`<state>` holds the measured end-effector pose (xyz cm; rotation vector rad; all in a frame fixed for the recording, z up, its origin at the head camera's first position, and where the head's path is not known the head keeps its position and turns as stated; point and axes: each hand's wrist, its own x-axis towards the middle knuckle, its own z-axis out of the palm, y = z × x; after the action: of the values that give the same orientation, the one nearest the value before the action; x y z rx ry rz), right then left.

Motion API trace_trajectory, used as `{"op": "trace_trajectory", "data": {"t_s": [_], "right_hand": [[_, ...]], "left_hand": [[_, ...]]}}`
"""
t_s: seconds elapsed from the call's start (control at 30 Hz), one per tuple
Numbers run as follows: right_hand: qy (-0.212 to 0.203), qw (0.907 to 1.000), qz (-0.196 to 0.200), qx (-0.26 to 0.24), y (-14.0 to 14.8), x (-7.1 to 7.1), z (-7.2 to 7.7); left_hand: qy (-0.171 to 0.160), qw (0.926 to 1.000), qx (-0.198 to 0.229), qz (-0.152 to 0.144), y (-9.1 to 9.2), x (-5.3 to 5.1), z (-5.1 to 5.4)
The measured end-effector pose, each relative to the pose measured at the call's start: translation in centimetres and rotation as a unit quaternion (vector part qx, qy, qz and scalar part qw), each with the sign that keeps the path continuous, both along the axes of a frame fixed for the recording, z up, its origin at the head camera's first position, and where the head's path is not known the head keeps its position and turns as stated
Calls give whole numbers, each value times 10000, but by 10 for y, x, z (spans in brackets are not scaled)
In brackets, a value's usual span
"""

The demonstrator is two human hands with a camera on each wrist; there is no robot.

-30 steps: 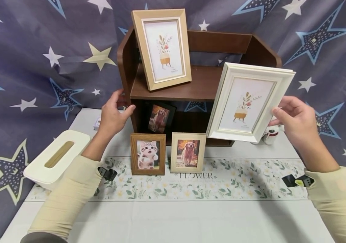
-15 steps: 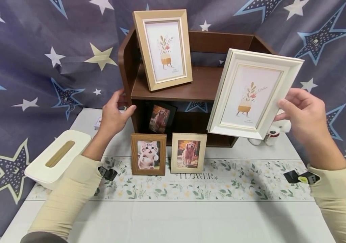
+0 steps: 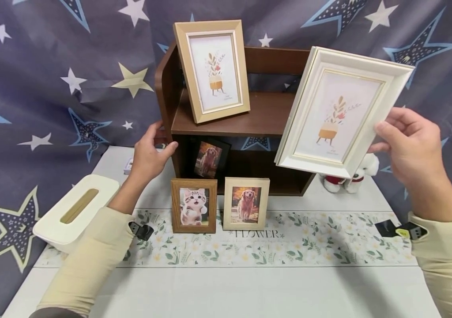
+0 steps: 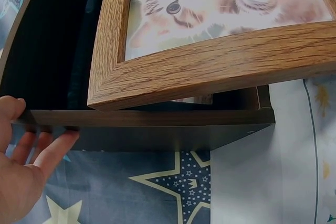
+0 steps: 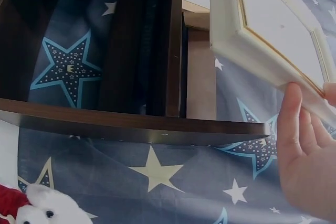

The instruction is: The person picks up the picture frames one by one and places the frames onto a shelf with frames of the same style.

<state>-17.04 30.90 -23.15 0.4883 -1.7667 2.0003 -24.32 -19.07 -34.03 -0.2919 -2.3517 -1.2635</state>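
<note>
My right hand (image 3: 416, 145) pinches the right edge of a white picture frame (image 3: 390, 95), which shows a plant-pot print. It holds this frame tilted in the air before the right side of a dark brown two-tier shelf (image 3: 273, 112). In the right wrist view the thumb and fingers hold the frame's rim (image 5: 252, 59). My left hand (image 3: 150, 152) grips the shelf's left side panel (image 4: 147, 118), thumb on one face and fingers on the other. A beige picture frame (image 3: 190, 75) leans on the upper tier. A black-framed dog photo (image 3: 208, 161) stands on the lower tier.
A brown wooden frame with a kitten photo (image 3: 175, 207) and a pale frame with a dog photo (image 3: 227, 203) stand before the shelf. Far left is a white tissue box (image 3: 55, 225). White plush toys (image 3: 370, 165) sit right of the shelf. A star-patterned curtain (image 3: 51, 39) hangs behind.
My right hand has raised the white frame and carried it right, uncovering more of the plush toys. The left hand has stayed on the shelf's side panel.
</note>
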Motion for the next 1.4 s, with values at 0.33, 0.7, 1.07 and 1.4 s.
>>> {"op": "trace_trajectory", "data": {"t_s": [0.33,0.7,1.07,1.4], "right_hand": [[121,9999,-83,-44,-4,-3,10],[-189,9984,-523,-124,-13,-14,18],[-814,9883,-1281,164,-22,-30,21],[-951,9851,-1427,83,-30,-45,21]], "left_hand": [[89,9999,45,-55,0,-2,2],[65,10000,40,-11,0,-2,2],[48,10000,74,-24,-1,-1,-1],[38,10000,3,36,0,0,-1]]}}
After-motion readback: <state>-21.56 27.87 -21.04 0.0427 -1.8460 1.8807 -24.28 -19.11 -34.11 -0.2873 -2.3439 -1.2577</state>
